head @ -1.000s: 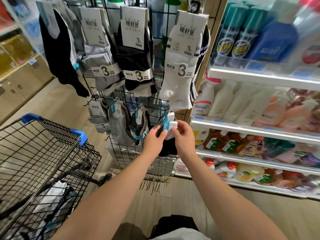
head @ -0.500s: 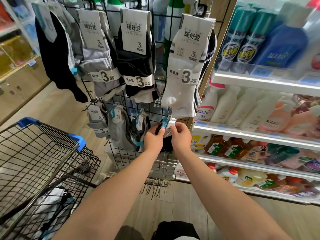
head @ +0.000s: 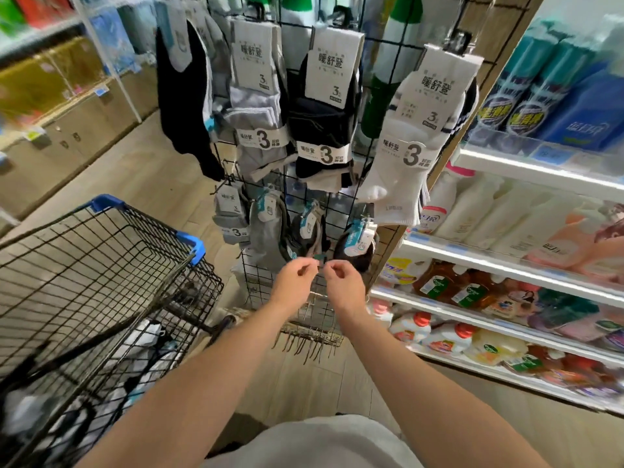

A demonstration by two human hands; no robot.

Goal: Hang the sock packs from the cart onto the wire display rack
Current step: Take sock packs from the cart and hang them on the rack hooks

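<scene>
As the pack (head: 357,246) is hanging on the rack (head: 258,282), left hand (head: 294,280) and right hand (head: 343,283) are withdrawing, fingers loosely curled, empty, freeing both for the cart (head: 190,244).

Black metal wire rack (head: 251,282); cloth socks (head: 403,190) wrapped in matt paper bands (head: 410,155).

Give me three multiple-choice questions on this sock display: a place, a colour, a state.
1. The cart stands where from the wire rack? A left B right C behind
2. The top row's rightmost sock pack is? A black B white C red
3. The lower row's rightmost dark pack is? A hanging on the rack B lying in the cart C on the floor
Answers: 1 A, its basket sits left of the grid. 2 B, white socks, white label. 3 A, it hangs against the grid, off the floor.
</scene>
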